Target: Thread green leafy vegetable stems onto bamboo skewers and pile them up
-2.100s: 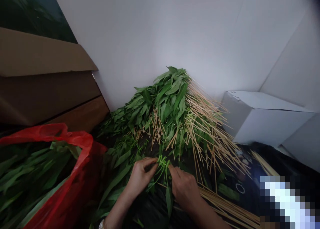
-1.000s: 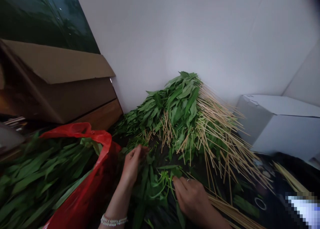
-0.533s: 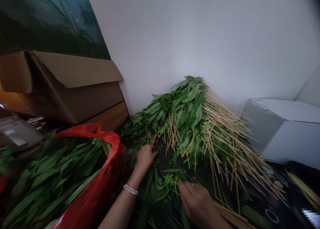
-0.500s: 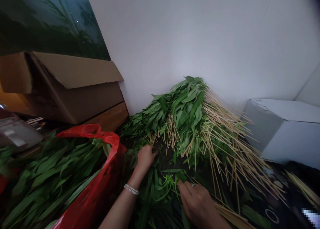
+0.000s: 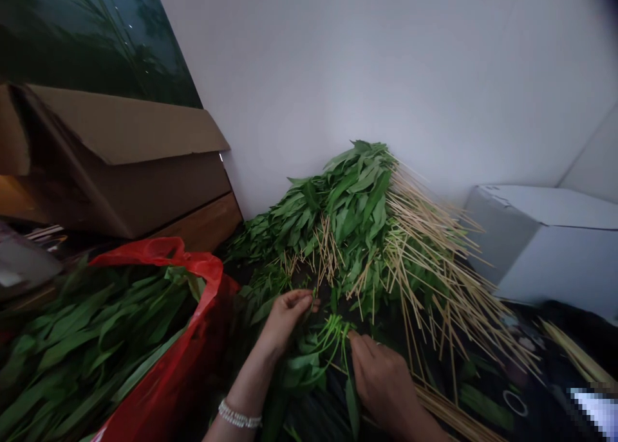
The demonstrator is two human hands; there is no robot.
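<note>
At your far left sits the brown cardboard box (image 5: 120, 152); before it, the red plastic bag (image 5: 159, 257) stuffed with long green leaves; your left hand (image 5: 284, 316) pinches a thin green stem (image 5: 314, 293) between its fingertips; just beside it, your right hand (image 5: 381, 381) is closed on the bunch of curved green stalks (image 5: 328, 338), low before the heap of green leaves on bamboo skewers (image 5: 357, 217); the white box (image 5: 545, 242) stands far right.

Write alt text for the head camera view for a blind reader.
A left hand and right hand finger green stems before a pile of leafy skewers at a white wall; a red bag of leaves sits left.
</note>
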